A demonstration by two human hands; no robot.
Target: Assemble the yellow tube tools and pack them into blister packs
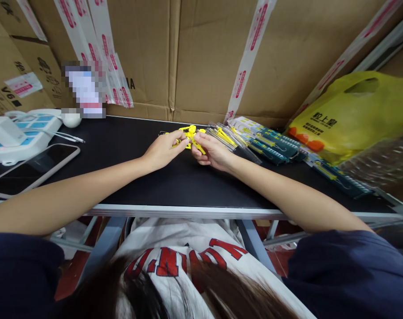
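Note:
Above the black table point(174, 186), my two hands meet near the middle of the view. My right hand point(211, 150) is closed on a small yellow plastic piece point(198, 146), gripped between thumb and fingers, with its lower end pointing down and to the right. My left hand point(166, 149) is pinched, its fingertips against yellow plastic at the same spot; its exact grip is partly hidden. More yellow plastic parts point(192, 129) show just behind the fingertips, and I cannot tell which are held. Right of my hands lie clear plastic sleeves point(223, 136) with yellow parts in them.
Several dark green packages point(274, 146) lie at the right, beside a yellow plastic bag point(354, 110). On the left are a phone point(31, 168) and a white power strip point(38, 133) with cables. Cardboard boxes point(204, 57) wall off the back. A metal edge point(188, 212) runs along the front.

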